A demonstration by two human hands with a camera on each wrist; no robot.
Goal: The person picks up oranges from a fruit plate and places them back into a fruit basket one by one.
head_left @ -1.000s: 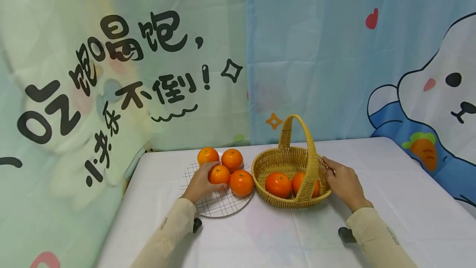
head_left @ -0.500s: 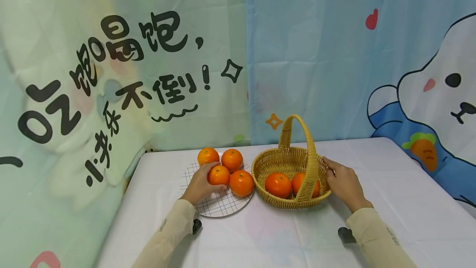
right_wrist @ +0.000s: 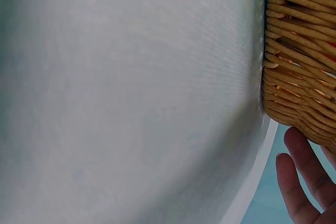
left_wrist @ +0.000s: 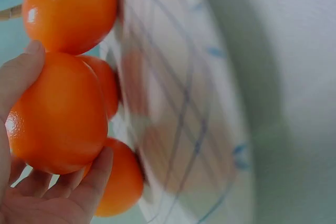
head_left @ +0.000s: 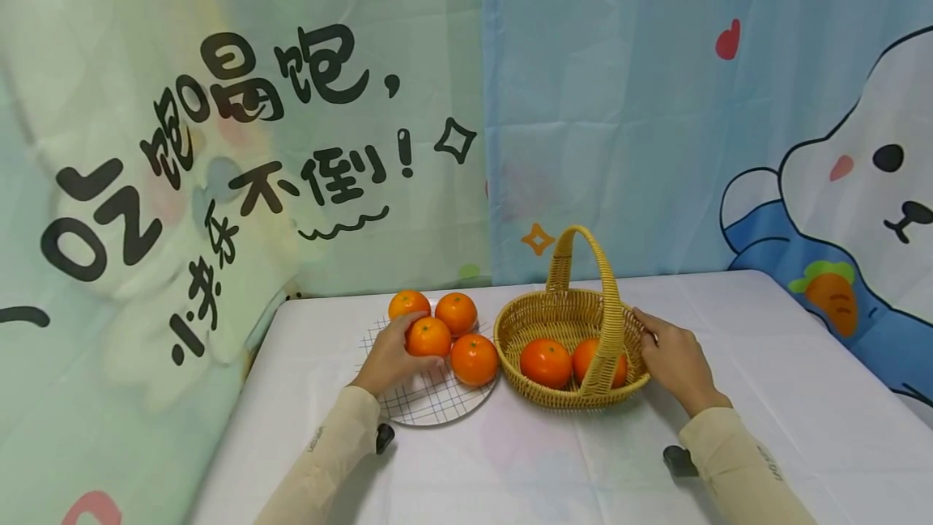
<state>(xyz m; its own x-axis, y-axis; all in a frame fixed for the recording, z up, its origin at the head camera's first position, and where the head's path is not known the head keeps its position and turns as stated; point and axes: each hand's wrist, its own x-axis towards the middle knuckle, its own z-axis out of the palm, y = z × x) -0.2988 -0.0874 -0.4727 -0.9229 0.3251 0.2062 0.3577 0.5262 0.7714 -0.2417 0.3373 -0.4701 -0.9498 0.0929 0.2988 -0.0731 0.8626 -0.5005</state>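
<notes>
My left hand (head_left: 394,359) grips an orange (head_left: 428,337) between thumb and fingers. In the left wrist view the held orange (left_wrist: 59,114) sits a little away from the plate's surface, among the other fruit. The round white plate (head_left: 437,407) has a dark grid pattern and bears three more oranges: one at the back left (head_left: 409,308), one at the back right (head_left: 456,313), one at the front right (head_left: 475,360). My right hand (head_left: 679,363) holds the right rim of a yellow woven basket (head_left: 517,318); in the right wrist view its fingers (right_wrist: 307,166) touch the wickerwork.
Two oranges lie in the basket, the right one (head_left: 587,359) partly behind the tall arched handle (head_left: 608,282). Basket and plate stand side by side on a white-covered table (head_left: 554,468). A printed curtain (head_left: 408,39) hangs behind the table and along its left.
The orange in my left hand has risen slightly from its spot on the plate. My right hand and the basket have stayed where they were.
</notes>
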